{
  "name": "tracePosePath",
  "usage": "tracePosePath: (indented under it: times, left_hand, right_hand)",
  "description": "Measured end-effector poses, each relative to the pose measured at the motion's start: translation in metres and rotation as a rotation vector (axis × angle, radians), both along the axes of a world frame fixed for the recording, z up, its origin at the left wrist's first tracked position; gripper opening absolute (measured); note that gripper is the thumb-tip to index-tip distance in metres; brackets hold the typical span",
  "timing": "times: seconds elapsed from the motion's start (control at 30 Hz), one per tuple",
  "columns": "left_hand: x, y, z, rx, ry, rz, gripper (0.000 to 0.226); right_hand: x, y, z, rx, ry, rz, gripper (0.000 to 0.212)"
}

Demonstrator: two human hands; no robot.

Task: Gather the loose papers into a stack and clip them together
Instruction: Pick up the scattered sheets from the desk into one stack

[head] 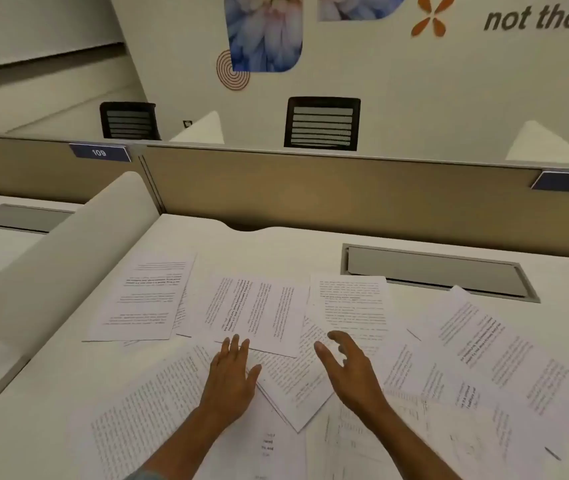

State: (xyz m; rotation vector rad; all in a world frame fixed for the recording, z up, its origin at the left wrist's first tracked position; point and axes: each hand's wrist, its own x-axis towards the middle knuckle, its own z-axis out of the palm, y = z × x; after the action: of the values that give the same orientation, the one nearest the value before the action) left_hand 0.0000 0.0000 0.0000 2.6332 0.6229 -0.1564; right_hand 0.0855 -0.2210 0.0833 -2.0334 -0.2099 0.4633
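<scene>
Several printed white papers (255,310) lie scattered and overlapping across the white desk (68,375). One sheet (144,296) sits apart at the left, another (349,306) at the centre right, and more (494,348) fan out to the right. My left hand (231,379) rests flat, fingers together, on the sheets near the middle. My right hand (349,368) hovers just above the papers with its fingers spread and curled, holding nothing. A small dark object (553,453), perhaps a clip, lies on the papers at the lower right; I cannot tell what it is.
A grey cable hatch (439,271) is set into the desk behind the papers. A tan partition (310,195) with labels 109 and 110 closes off the back. A white rounded divider (54,265) borders the left side. Two black chairs (323,123) stand beyond the partition.
</scene>
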Motion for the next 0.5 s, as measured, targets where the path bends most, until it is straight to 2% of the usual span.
tracePosePath:
  times: [0.07, 0.17, 0.23, 0.33, 0.43, 0.5]
  left_hand:
    - [0.010, 0.014, -0.010, -0.002, 0.023, -0.022, 0.084]
    - [0.021, 0.029, -0.026, 0.012, 0.041, -0.055, 0.106]
    - [0.022, 0.033, -0.036, 0.042, 0.042, -0.088, 0.114]
    - [0.022, 0.034, -0.045, 0.076, -0.002, -0.086, 0.105]
    - [0.020, 0.033, -0.049, 0.076, 0.004, -0.086, 0.083]
    - [0.019, 0.034, -0.054, 0.090, 0.006, -0.101, 0.069]
  right_hand:
    - [0.008, 0.017, -0.007, 0.068, 0.153, -0.060, 0.052]
    - [0.023, 0.041, -0.016, 0.153, 0.323, -0.170, 0.048]
    - [0.034, 0.057, -0.025, 0.209, 0.415, -0.275, 0.049]
    - [0.049, 0.077, -0.037, 0.263, 0.534, -0.395, 0.050]
    - [0.058, 0.093, -0.046, 0.254, 0.605, -0.476, 0.049]
    - [0.062, 0.103, -0.049, 0.245, 0.610, -0.508, 0.038]
